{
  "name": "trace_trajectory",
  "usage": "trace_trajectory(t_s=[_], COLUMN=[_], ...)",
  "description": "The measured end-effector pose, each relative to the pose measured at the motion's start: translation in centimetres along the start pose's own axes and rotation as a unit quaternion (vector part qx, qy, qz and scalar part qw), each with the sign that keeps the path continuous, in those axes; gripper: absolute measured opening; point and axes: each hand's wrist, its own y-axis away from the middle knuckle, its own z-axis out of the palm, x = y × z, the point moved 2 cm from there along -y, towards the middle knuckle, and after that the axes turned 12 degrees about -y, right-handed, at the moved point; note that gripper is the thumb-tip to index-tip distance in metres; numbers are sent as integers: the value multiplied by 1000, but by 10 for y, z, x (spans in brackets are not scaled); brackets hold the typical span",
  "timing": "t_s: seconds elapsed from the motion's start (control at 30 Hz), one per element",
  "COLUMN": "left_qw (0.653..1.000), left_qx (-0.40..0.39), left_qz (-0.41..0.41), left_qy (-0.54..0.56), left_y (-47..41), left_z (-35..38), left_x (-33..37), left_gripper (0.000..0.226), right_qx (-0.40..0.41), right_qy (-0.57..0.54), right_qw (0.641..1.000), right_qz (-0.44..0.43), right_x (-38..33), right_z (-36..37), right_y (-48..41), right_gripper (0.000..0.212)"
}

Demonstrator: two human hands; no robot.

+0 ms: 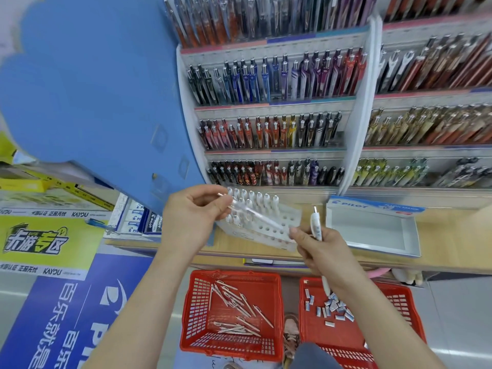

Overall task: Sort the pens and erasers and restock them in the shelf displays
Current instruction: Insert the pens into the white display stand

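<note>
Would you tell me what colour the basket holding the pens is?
The basket is red; head view.

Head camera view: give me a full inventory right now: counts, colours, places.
Clear plastic pen rack with holes: one, transparent, on the wooden counter.
White pens standing in rack: several, white, far rows.
Open cardboard Pilot box: one, white and blue, counter, right of rack.
Left red plastic basket: one, red, floor below counter.
Right red plastic basket: one, red, floor beside it.
Pale slender pen-like pieces: many, pinkish white, left basket.
Small erasers: many, blue and white, right basket.
Shelf pen displays: several rows, mixed colours, behind counter.
Blue panel: one, blue, upper left.
Left hand: pinches thin clear plastic strip.
Right hand: grips white click pen, holds strip's other end.
</note>
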Motion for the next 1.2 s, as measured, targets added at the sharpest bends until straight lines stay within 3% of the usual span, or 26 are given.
trace_trajectory(t_s=[0.17,0.33,0.43,0.97,1.2], left_qw=[980,965,947,913,901], left_qx=[66,59,45,-10,1], left_qz=[57,86,121,146,122], left_qy=[-177,-240,-294,-380,-415], left_y=[0,0,0,-7,-13], left_z=[-2,10,19,46,53], left_x=[-9,-21,-26,-40,-42], left_gripper=[27,1,8,12,14], right_qx=[117,125,123,123,125], right_qy=[63,74,62,25,38], right_qw=[990,988,989,991,990], right_qz=[-55,-50,-46,-53,-44], right_x=[23,39,43,38,42], right_z=[-13,-13,-15,-13,-16], right_y=[-21,-34,-36,-34,-36], right_gripper=[28,28,28,23,22])
